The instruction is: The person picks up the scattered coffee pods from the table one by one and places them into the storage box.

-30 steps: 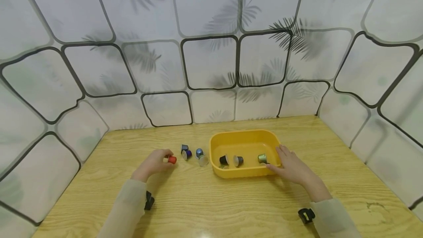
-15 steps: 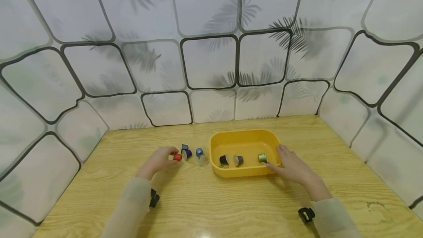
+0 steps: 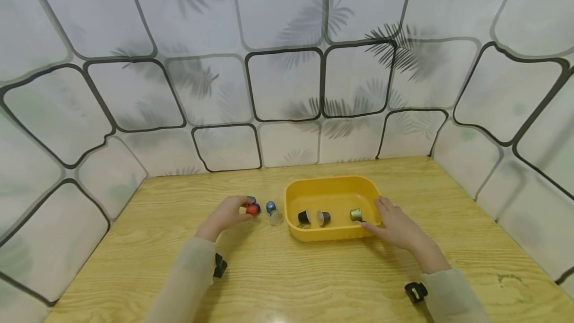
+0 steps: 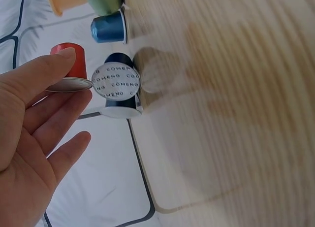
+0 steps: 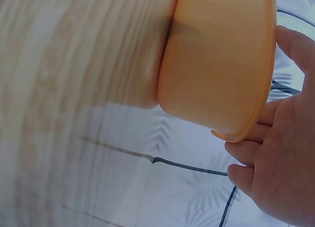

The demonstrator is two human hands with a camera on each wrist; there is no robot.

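Note:
My left hand (image 3: 226,217) pinches a red coffee capsule (image 4: 74,64) between thumb and fingers, its silver rim facing down in the left wrist view. Right beside it lie a dark blue capsule with a lettered white lid (image 4: 116,81) and another dark one (image 4: 121,109). A blue capsule (image 3: 271,207) and a pale green one (image 3: 276,219) rest a little to the right. On the right, my other hand (image 3: 399,226) holds the corner of a yellow bin (image 3: 332,235), thumb at the front rim, fingers at the right side. Inside are a black capsule (image 3: 303,216), a grey one (image 3: 324,218) and a green one (image 3: 356,214).
The wooden table (image 3: 287,278) meets patterned white walls (image 3: 287,143) at the back and both sides. Each wrist wears a black strap mount, such as the right one (image 3: 416,292). Part of a further capsule in the bin is hidden near the right thumb.
My left hand has moved right and slightly away with the red capsule, up to the dark capsules, which it now partly covers in the head view. My right hand and the bin stay put.

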